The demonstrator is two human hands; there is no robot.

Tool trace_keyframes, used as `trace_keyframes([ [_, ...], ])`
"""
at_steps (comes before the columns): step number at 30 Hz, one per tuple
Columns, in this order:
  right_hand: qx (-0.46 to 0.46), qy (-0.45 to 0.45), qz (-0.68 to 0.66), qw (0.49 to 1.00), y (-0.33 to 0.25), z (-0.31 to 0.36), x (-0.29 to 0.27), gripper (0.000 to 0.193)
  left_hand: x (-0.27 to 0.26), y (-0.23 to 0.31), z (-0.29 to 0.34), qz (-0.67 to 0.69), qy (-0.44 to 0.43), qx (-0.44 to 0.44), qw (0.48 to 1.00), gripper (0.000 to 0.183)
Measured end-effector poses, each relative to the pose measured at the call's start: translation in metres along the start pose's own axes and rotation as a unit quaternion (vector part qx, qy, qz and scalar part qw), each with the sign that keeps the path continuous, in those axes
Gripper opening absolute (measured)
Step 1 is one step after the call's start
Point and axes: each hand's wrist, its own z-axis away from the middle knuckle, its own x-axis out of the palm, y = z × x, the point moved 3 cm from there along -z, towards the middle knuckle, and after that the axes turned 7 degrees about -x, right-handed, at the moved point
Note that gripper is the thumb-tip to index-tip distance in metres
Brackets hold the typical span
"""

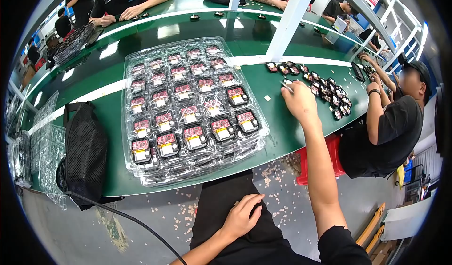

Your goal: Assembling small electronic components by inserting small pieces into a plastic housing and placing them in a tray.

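My right hand is over the green table, its fingers closed on a thin, light-coloured tool whose exact kind I cannot make out. Just beyond and to the right of it lies a loose cluster of small black-cased electronic modules. My left hand rests on my thigh, holding nothing, with its fingers loosely stretched. On the table ahead, a stack of clear plastic blister trays carries rows of modules with red boards, yellow strips and white blocks.
A black mesh bag stands left of the trays, beside more clear trays. A white post rises from the table. At right sits a co-worker near a red stool. Small pale squares litter the floor.
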Motion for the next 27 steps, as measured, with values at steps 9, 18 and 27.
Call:
trace_keyframes([
  [9,-0.054,0.076,-0.090,0.992,-0.023,0.071,-0.015,0.020,-0.002,0.003,-0.001,0.002,-0.003,-0.001,1.000,0.036],
  [18,-0.180,-0.087,-0.407,0.891,-0.089,0.183,-0.062,0.049,-0.052,0.023,0.001,0.400,0.074,-0.037,0.913,0.054],
  [27,-0.177,-0.163,-0.451,0.859,-0.111,0.200,-0.039,0.052,-0.072,0.029,-0.008,0.431,0.058,-0.074,0.897,0.069],
])
